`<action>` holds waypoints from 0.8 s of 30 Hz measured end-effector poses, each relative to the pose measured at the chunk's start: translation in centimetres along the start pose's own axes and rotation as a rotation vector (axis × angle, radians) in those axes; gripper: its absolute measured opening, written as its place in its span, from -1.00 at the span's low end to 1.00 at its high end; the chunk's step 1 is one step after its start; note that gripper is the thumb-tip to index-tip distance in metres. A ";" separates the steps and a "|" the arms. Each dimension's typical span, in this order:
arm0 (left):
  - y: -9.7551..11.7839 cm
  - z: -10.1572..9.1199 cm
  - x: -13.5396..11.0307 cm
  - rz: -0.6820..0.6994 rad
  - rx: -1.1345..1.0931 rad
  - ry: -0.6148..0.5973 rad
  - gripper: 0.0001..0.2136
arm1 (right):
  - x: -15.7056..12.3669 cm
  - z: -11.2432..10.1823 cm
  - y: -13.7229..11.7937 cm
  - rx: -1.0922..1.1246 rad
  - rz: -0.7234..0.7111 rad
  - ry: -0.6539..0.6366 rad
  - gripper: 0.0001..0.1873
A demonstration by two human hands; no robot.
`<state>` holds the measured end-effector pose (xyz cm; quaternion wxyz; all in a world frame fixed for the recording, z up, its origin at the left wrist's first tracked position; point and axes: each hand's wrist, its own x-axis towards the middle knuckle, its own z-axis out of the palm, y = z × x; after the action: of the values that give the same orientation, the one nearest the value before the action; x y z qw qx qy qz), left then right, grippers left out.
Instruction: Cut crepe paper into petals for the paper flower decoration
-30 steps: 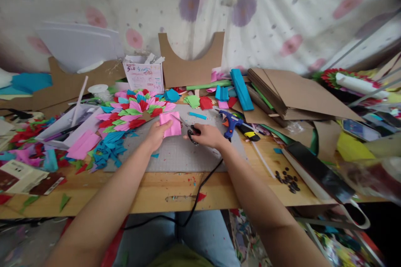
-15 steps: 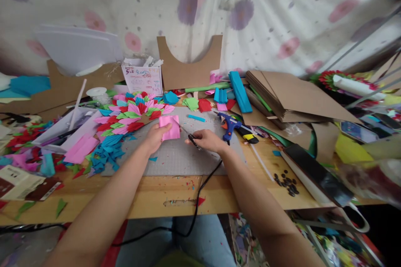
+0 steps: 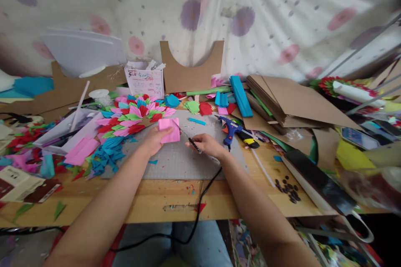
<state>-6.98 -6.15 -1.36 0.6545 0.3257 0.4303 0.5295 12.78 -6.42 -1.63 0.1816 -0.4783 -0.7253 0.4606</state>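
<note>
White strips (image 3: 152, 65) in marked box (image 3: 145, 84)

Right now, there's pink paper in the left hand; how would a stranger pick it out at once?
On the wooden table, find the grey mat. Over it, the left hand holds a small pink paper, and scissors in the right hand point at it. Unlike the larger pink sheet beside the low white box, this piece is in a hand.
</note>
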 end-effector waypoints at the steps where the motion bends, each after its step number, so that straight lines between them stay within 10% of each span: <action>1: 0.0 0.1 -0.1 -0.002 0.004 0.022 -0.69 | 0.0 0.0 0.0 0.003 0.003 0.003 -0.48; 24: -0.1 0.2 -0.5 0.073 0.104 0.100 -0.65 | -0.6 0.2 -1.1 -0.176 -0.092 -0.097 -0.50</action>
<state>-6.80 -6.64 -1.31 0.5946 0.3478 0.4771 0.5457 12.34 -7.16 -0.72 0.1244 -0.4358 -0.7919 0.4091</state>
